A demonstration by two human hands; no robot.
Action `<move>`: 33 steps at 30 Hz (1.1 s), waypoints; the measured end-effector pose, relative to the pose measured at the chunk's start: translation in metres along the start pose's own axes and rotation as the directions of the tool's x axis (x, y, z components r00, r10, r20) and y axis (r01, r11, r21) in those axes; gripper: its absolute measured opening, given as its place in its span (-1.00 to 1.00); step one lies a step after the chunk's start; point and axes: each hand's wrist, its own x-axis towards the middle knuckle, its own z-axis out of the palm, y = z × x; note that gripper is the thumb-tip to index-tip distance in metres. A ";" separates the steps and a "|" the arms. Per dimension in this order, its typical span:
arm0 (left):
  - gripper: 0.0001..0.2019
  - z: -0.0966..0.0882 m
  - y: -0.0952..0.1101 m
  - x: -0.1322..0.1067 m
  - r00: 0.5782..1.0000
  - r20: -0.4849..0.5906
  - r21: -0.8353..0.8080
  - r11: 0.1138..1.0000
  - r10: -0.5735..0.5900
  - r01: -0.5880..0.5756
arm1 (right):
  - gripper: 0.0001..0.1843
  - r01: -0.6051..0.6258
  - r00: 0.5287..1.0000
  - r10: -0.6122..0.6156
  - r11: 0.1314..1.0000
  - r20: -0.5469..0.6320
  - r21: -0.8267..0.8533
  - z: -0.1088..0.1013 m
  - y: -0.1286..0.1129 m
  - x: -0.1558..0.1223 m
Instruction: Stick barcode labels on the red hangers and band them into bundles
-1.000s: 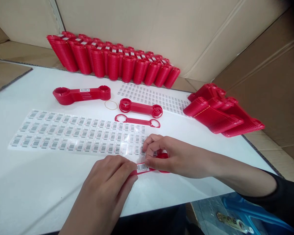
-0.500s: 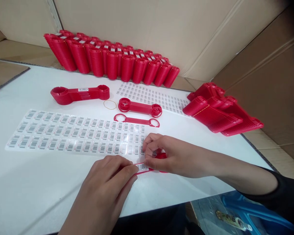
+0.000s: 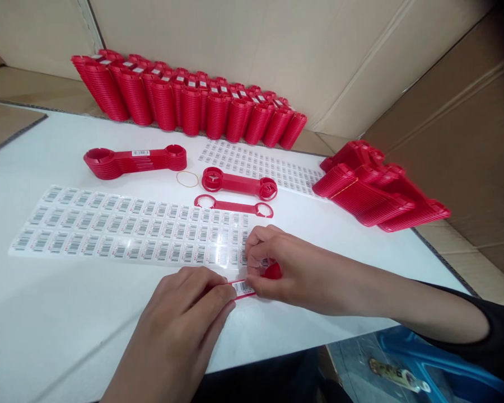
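Close to the table's front edge, a red plastic strap with ring ends (image 3: 252, 295) lies mostly hidden under both hands. My left hand (image 3: 193, 308) is closed over its left part. A white barcode sticker (image 3: 242, 288) shows on the strap between the hands. My right hand (image 3: 273, 260) is pinched at the sticker's right end, thumb against it; the fingertips are partly hidden. Just behind the hands lies a sheet of barcode stickers (image 3: 121, 229), its right end under my right hand. Beyond the sheet's edge is a single flat red strap (image 3: 235, 207).
A short stack of red straps (image 3: 239, 183) lies behind the single one. Left of it are a rubber band (image 3: 187, 179) and a labelled stack (image 3: 138, 160). Bundled red stacks (image 3: 191, 109) line the back; more bundles (image 3: 382, 187) lie right. A second sticker sheet (image 3: 260, 162) lies between.
My right hand has shifted slightly left, its thumb now over the sticker's right end. My left hand stays on the strap. The camera view has moved a little.
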 end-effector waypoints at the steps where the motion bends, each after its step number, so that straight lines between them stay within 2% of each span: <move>1: -0.85 0.000 0.000 0.000 1.000 -0.003 0.000 1.000 0.000 0.000 | -0.85 0.001 1.000 -0.002 1.000 -0.007 -0.009 0.001 0.000 0.000; 8: -0.84 0.002 -0.001 -0.001 1.000 0.003 0.014 1.000 0.016 -0.016 | -0.89 0.011 0.998 -0.017 0.996 -0.066 -0.087 0.009 0.005 0.001; 11: -0.84 0.002 -0.001 -0.001 1.000 0.000 0.006 1.000 0.024 -0.024 | -0.87 -0.026 0.990 0.006 0.990 -0.144 -0.138 0.008 0.007 -0.003; 14: -0.86 0.002 -0.001 -0.001 1.000 -0.014 0.002 1.000 0.016 -0.016 | -0.94 -0.044 0.973 0.017 0.993 -0.231 -0.112 0.009 0.005 -0.009; 16: -0.90 0.003 -0.001 -0.001 1.000 -0.019 -0.001 1.000 -0.005 0.005 | -0.90 -0.037 0.965 0.017 0.997 -0.260 -0.072 0.014 0.003 -0.011; 20: -0.94 0.003 0.001 0.000 0.999 -0.029 -0.014 0.999 -0.043 0.043 | -0.78 -0.008 0.962 -0.009 0.998 -0.273 -0.062 0.025 0.004 -0.006; 25: -0.93 0.003 0.003 0.001 0.997 -0.037 -0.010 0.997 -0.072 0.072 | -0.88 -0.057 0.966 0.057 0.998 -0.250 0.008 0.022 0.011 -0.014; 30: -0.89 0.004 0.003 0.001 0.996 -0.029 -0.026 0.996 -0.087 0.086 | -0.77 0.133 0.970 -0.140 0.990 -0.198 -0.047 0.026 0.014 -0.027; 33: -0.79 0.003 0.003 0.000 0.992 -0.019 -0.020 0.992 -0.128 0.127 | -0.76 0.149 0.956 -0.161 0.987 -0.247 -0.066 0.034 0.014 -0.027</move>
